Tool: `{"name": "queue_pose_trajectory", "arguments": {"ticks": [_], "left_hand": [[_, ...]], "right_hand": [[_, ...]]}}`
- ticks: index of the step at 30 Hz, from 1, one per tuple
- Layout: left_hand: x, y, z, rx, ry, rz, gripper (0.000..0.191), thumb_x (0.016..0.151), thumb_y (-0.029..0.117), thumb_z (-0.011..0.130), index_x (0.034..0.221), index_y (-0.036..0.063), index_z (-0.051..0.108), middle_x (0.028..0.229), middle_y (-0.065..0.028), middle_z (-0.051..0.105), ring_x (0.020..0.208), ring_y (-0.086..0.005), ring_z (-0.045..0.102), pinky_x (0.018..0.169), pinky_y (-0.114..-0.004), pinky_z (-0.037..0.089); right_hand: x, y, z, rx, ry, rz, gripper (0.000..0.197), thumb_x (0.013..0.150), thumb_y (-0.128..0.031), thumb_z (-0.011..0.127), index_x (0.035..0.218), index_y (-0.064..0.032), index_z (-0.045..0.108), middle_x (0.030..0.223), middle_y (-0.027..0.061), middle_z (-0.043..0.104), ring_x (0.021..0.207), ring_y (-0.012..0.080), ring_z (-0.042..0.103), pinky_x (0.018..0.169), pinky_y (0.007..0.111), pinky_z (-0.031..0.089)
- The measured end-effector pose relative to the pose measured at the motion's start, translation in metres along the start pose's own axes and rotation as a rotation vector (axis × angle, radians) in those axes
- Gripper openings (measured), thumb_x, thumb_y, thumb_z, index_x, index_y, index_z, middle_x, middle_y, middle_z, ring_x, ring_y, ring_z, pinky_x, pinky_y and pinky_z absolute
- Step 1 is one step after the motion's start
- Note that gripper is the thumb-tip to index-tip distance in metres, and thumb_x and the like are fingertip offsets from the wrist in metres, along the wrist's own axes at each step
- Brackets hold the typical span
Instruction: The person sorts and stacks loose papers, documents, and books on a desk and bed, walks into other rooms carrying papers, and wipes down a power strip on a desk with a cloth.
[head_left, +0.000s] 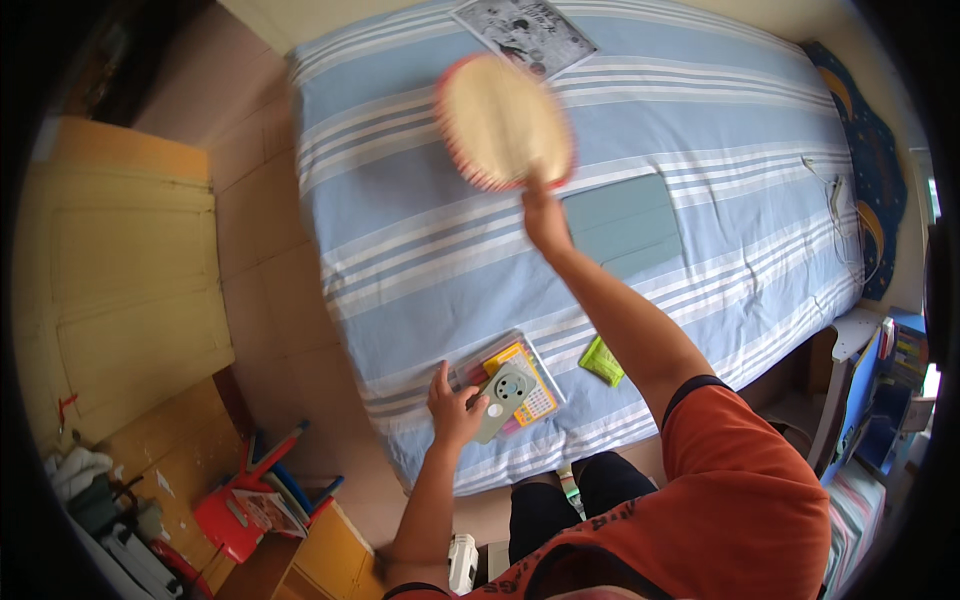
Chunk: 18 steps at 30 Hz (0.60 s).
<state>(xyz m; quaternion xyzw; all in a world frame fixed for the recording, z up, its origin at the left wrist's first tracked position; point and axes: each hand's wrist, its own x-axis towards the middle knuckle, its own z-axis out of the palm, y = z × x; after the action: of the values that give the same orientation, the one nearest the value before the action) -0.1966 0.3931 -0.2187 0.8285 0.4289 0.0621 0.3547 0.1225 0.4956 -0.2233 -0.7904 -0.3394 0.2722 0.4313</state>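
My right hand (545, 214) grips a round, pale hand fan (499, 124) with red stitched edging, probably palm leaf. Held above the far part of the bed, the fan is blurred, and its handle is hidden in my fist. Near the bed's front edge, my left hand (454, 411) has its fingers apart beside a grey-green smartphone (504, 401). Its thumb is at the phone's edge; whether they touch is unclear. The phone lies camera side up, slanted across a clear plastic case (551, 367) with coloured contents and a yellow printed label.
The bed (420, 300) wears a blue-and-white striped sheet. On it are a grey-green tablet case (626, 225), a green packet (602, 362), a printed sheet (525, 34) and a white cable (838, 199). A red child's chair (229, 521) and wooden furniture stand left; a blue desk (855, 401) stands right.
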Motion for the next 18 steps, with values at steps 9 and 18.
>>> {"name": "queue_pose_trajectory", "arguments": {"ticks": [9,18], "left_hand": [[0.248,-0.041,-0.059,0.311,0.491,0.129,0.026,0.081,0.025,0.056,0.1,0.0076,0.059,0.132,-0.0155,0.036,0.119,-0.0344,0.035,0.099,-0.046,0.026],[0.352,-0.048,-0.031,0.567,0.542,-0.025,0.057,0.081,0.036,0.052,0.131,0.0155,0.037,0.139,-0.0135,0.027,0.128,-0.0284,0.026,0.105,-0.047,0.013]], "right_hand": [[0.025,-0.001,-0.044,0.449,0.108,-0.064,0.059,0.081,-0.014,0.064,0.13,0.0001,0.035,0.081,0.0138,0.062,0.072,0.0197,0.059,0.067,0.03,0.047],[0.263,0.059,-0.036,0.671,0.849,0.286,0.039,0.077,-0.006,0.058,0.11,-0.0014,0.037,0.099,0.0131,0.053,0.076,0.0249,0.058,0.052,0.039,0.05]]}}
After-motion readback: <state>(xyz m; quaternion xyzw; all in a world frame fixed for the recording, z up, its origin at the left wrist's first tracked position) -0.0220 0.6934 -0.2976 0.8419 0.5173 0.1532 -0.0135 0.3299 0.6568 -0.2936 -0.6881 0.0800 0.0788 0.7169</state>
